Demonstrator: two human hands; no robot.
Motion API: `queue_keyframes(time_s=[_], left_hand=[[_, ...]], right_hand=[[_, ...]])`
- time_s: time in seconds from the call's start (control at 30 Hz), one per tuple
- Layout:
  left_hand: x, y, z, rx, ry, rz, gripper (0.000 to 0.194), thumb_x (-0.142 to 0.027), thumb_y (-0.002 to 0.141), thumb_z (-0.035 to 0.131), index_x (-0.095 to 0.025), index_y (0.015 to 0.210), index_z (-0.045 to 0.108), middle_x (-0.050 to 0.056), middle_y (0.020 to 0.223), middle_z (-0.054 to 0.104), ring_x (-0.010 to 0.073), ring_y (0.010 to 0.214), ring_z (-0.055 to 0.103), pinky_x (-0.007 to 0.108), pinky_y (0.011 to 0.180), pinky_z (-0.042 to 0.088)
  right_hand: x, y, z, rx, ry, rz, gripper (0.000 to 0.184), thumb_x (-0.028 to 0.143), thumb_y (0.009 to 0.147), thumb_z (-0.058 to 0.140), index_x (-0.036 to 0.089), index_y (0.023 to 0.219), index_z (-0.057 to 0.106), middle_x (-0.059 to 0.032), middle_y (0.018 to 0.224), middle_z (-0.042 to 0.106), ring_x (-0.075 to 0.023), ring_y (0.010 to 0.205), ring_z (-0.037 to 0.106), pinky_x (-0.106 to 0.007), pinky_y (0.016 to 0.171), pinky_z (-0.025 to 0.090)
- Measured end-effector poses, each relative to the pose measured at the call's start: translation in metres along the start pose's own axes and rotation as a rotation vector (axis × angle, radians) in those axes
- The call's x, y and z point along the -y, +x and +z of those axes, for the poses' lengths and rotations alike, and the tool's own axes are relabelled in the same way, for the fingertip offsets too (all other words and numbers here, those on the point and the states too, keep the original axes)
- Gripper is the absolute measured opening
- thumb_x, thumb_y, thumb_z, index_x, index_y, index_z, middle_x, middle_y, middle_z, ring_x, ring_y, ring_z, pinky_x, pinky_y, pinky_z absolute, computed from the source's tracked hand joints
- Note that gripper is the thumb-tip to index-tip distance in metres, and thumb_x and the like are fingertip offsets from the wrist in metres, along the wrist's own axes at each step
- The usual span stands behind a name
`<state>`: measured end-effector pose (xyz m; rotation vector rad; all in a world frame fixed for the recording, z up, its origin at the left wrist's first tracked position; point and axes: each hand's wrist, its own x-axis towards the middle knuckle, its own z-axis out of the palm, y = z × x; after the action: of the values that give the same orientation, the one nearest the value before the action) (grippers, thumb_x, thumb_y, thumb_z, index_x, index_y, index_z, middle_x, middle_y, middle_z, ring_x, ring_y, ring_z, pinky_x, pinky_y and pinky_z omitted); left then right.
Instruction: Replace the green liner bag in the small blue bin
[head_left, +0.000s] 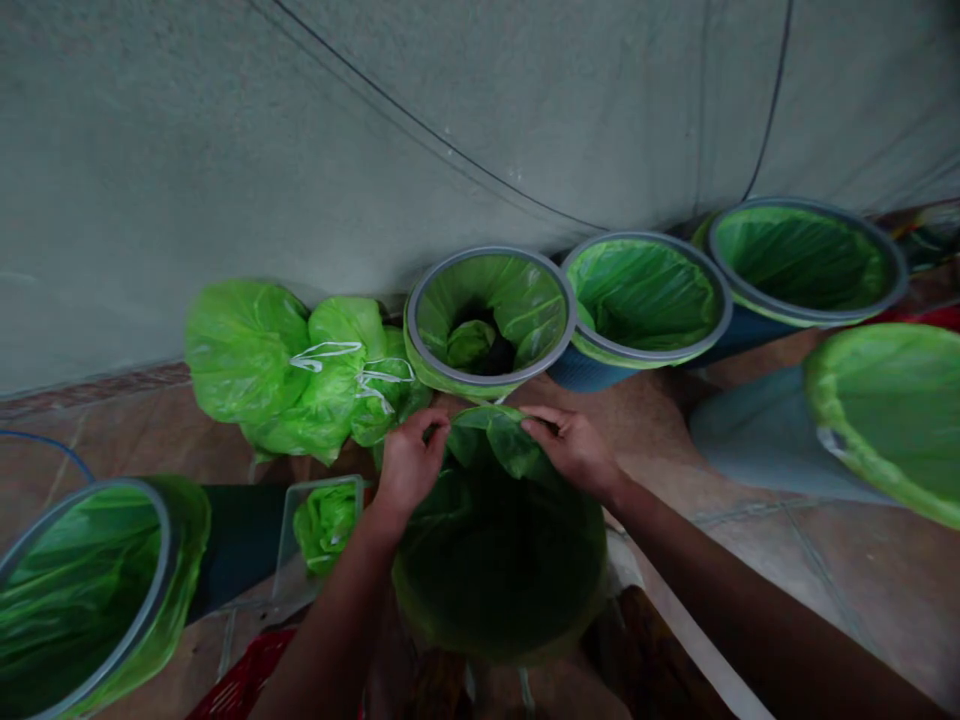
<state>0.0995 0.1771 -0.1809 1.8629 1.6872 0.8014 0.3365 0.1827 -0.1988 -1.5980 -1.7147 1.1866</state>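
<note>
Wall and floor: brownish tiled floor (645, 425) met by plain grey wall (300, 150).
Liner in work: green bin liner (499, 540) held mouth up between the two hands, just in front of a grey-ringed bin (487, 381); bin body underneath cannot be made out.
Left hand (412, 460): liner edge pinched by thumb and fingers.
Right hand (574, 450): same edge pinched, just across from the left.
Left side: tied green bags (247, 350) heaped by the wall; crumpled green plastic (326, 522) kept in a clear tub (285, 540).
Tear risk: film looks thin; could be split if the edge is pulled unevenly.
Slip risk: edge could be dropped into the mouth if either pinch is loosened.
Knock risk: ringed bin could be nudged by knuckles, clearance being small.
</note>
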Motion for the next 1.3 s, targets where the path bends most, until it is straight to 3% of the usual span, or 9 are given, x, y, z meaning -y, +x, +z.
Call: queue_keyframes(time_s=[0.17,0.3,0.4,0.57,0.77,0.97,1.07,1.17,1.3], left_hand=[[0.009,-0.020,-0.003,0.063,0.288,0.247,0.017,-0.021,0.090,0.049,-0.020,0.089,0.066,0.008,0.121,0.064,0.0219,0.109,0.060,0.040,0.097,0.047],[0.010,-0.035,-0.014,0.168,0.441,0.238,0.014,-0.021,0.085,0.056,-0.021,0.090,0.069,0.010,0.137,0.052,0.0279,0.120,0.053,0.048,0.101,0.044],[-0.004,-0.029,-0.027,0.140,0.308,0.180,0.014,-0.031,0.083,0.061,-0.022,0.088,0.070,0.008,0.140,0.050,0.0262,0.124,0.051,0.045,0.105,0.041],[-0.034,0.014,-0.024,-0.001,0.157,0.062,0.029,-0.041,0.090,0.050,-0.019,0.082,0.067,0.008,0.118,0.064,0.0193,0.111,0.059,0.033,0.099,0.046],[-0.026,0.033,0.010,0.278,0.387,0.048,0.031,-0.043,0.093,0.045,-0.023,0.100,0.068,0.007,0.096,0.071,0.0219,0.088,0.066,0.032,0.079,0.049],[-0.020,0.024,0.013,0.370,0.557,0.058,0.031,-0.042,0.092,0.047,-0.023,0.110,0.063,0.010,0.099,0.069,0.0251,0.092,0.065,0.033,0.077,0.048],[-0.026,0.021,0.009,0.341,0.559,0.067,0.029,-0.032,0.088,0.054,-0.023,0.115,0.060,0.009,0.110,0.067,0.0255,0.100,0.063,0.036,0.085,0.048],[-0.026,0.011,0.000,0.208,0.502,0.080,0.050,-0.027,0.080,0.065,-0.022,0.128,0.051,0.010,0.127,0.060,0.0284,0.115,0.056,0.042,0.100,0.042],[-0.017,-0.004,-0.016,0.089,0.365,-0.059,0.064,-0.035,0.077,0.068,-0.020,0.135,0.045,0.011,0.133,0.056,0.0289,0.121,0.053,0.044,0.104,0.041]], right_hand=[[-0.011,-0.019,-0.006,-0.053,-0.077,-0.129,0.034,0.028,0.089,0.051,0.025,0.121,0.063,-0.0029,0.116,0.070,-0.0192,0.103,0.066,-0.031,0.092,0.050],[-0.009,-0.028,-0.015,0.035,-0.271,-0.099,0.037,0.027,0.087,0.053,0.019,0.122,0.059,-0.0084,0.111,0.070,-0.0222,0.098,0.067,-0.035,0.090,0.051],[0.002,-0.021,-0.023,-0.013,-0.258,-0.048,0.045,0.040,0.089,0.052,0.016,0.126,0.057,-0.0126,0.119,0.067,-0.0244,0.107,0.064,-0.037,0.093,0.049],[0.026,0.013,-0.026,0.044,-0.223,-0.063,0.040,0.042,0.097,0.037,0.020,0.117,0.063,-0.0078,0.113,0.070,-0.0210,0.104,0.064,-0.032,0.092,0.047],[0.025,0.029,-0.008,0.219,-0.390,-0.122,0.036,0.038,0.098,0.038,0.020,0.108,0.067,-0.0073,0.106,0.072,-0.0201,0.097,0.065,-0.028,0.086,0.045],[0.024,0.025,-0.007,0.274,-0.565,-0.127,0.027,0.028,0.094,0.048,0.017,0.111,0.064,-0.0097,0.100,0.072,-0.0210,0.098,0.065,-0.025,0.082,0.043],[0.021,0.017,-0.008,0.254,-0.560,-0.091,0.025,0.031,0.095,0.045,0.018,0.104,0.064,-0.0082,0.092,0.072,-0.0196,0.089,0.066,-0.024,0.075,0.042],[0.013,-0.006,-0.007,0.115,-0.534,0.036,0.025,0.032,0.096,0.042,0.019,0.098,0.063,-0.0075,0.087,0.072,-0.0193,0.082,0.066,-0.025,0.070,0.041],[-0.003,-0.054,-0.011,-0.045,-0.529,0.234,0.028,0.033,0.095,0.041,0.018,0.108,0.060,-0.0091,0.087,0.072,-0.0227,0.080,0.067,-0.028,0.067,0.043]])
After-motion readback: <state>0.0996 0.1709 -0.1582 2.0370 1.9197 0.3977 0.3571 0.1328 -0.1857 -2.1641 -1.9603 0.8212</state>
